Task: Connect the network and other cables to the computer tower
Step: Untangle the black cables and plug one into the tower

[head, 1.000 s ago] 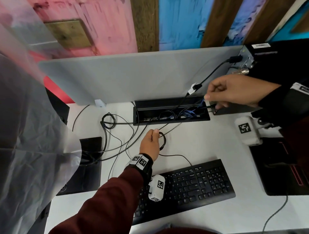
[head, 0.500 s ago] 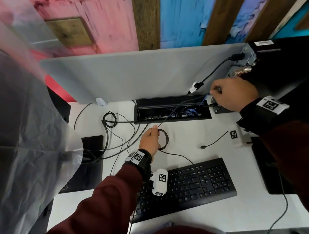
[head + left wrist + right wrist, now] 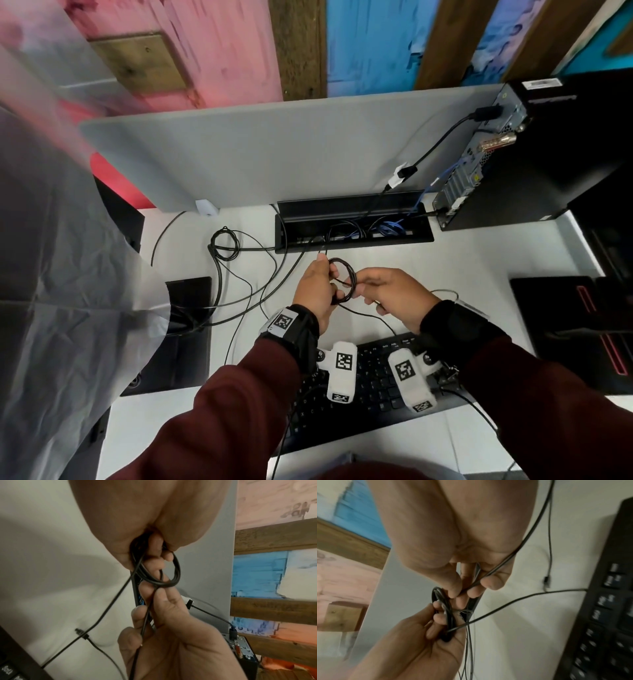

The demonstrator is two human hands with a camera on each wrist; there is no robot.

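Both hands meet above the surface (image 3: 479, 260), between the keyboard (image 3: 376, 387) and the cable tray (image 3: 352, 236). I see my left hand (image 3: 317, 291) gripping a small black cable coil (image 3: 344, 279), fingers curled through its loop, while my right hand (image 3: 394, 298) pinches a strand leaving that coil. At far right stands the tower (image 3: 548, 150), rear ports facing the tray, well apart from the coil.

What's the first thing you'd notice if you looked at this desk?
Two hands meet mid-desk: the left hand grips a small coiled bundle of thin black cable while the right hand pinches its strand. Behind them, an open black cable tray holds tangled wires, and a black computer tower stands far right.
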